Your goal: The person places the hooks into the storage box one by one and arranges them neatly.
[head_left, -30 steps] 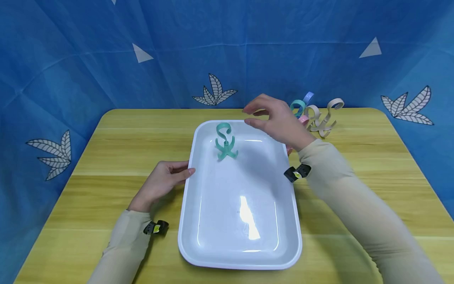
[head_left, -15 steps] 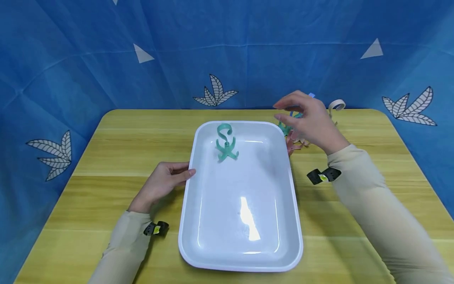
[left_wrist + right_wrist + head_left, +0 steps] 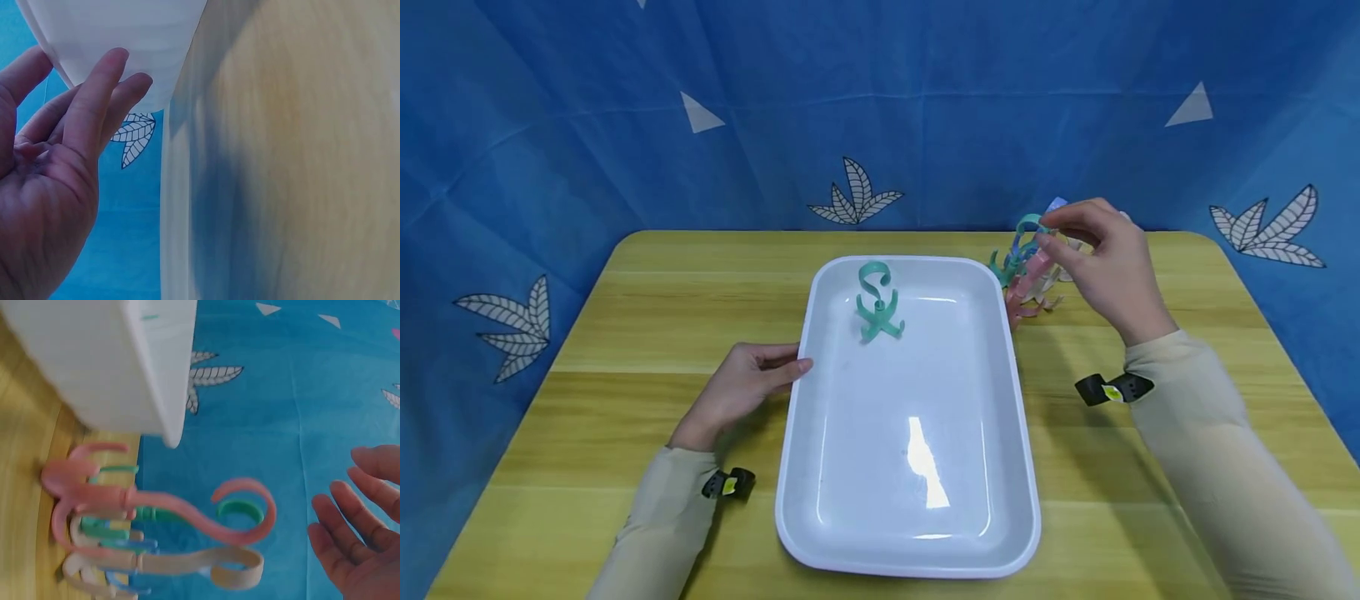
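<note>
In the head view a white rectangular tray (image 3: 865, 442) stands on the table, with a green four-pronged rotating hook (image 3: 878, 317) upright in its far left part. My left hand (image 3: 741, 387) holds the tray's left rim, thumb over the edge and fingers against the outer wall, as the left wrist view also shows. Beyond the tray's right side stands a cluster of similar hooks: pink (image 3: 187, 512), beige (image 3: 187, 561), green (image 3: 240, 510) and blue. My right hand (image 3: 1112, 258) is over this cluster, fingers parted; the right wrist view shows it apart from the curled hook tops, holding nothing.
The wooden table (image 3: 647, 317) ends at the back against a blue cloth (image 3: 1000, 125) with leaf and triangle prints. The tray's right wall (image 3: 156, 375) rises close beside the hook cluster. Black straps (image 3: 1112, 389) sit on both wrists.
My right hand has moved right, from above the tray's far right corner to over the hook cluster. The left hand, tray and green hook inside it stay put.
</note>
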Available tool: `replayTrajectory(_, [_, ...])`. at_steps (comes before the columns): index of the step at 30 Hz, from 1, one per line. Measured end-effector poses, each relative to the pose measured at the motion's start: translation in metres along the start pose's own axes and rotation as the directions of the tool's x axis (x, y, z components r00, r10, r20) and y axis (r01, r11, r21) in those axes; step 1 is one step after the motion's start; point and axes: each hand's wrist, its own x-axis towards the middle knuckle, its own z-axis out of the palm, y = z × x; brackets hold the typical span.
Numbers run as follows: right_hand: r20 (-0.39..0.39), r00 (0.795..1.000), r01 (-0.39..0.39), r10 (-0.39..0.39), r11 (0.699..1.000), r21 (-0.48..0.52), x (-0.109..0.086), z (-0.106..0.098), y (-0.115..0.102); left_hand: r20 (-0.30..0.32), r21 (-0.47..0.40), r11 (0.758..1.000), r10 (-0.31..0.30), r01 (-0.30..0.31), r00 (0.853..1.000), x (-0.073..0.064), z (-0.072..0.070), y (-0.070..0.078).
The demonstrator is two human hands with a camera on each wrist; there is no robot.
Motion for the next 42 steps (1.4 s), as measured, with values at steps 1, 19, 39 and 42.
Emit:
replayTrajectory(1, [0.001, 1.0, 0.001, -0.001, 1.0, -0.002, -0.001, -0.001, 0.002, 0.0, 0.007, 1.0, 0.0, 0.0, 1.0, 0.0, 0.0, 0.0])
replayTrajectory(19, [0.003, 1.0, -0.019, 0.019, 0.999, -0.041, -0.011, 0.004, 0.023, -0.015, 0.088, 0.996, 0.026, -0.024, 1.0, 0.0, -0.001, -0.003])
replayTrajectory(39, [-0.017, 0.996, -0.092, 0.093, 0.996, 0.017, -0.01, 0.024, 0.034, -0.016, 0.1, 0.995, 0.009, -0.007, 1.0, 0.002, -0.002, -0.004])
replayTrajectory(42, [-0.006, 0.992, -0.123, 0.123, 0.992, 0.006, -0.011, 0.025, 0.034, -0.014, 0.096, 0.995, 0.012, -0.01, 1.0, 0.002, -0.002, -0.004])
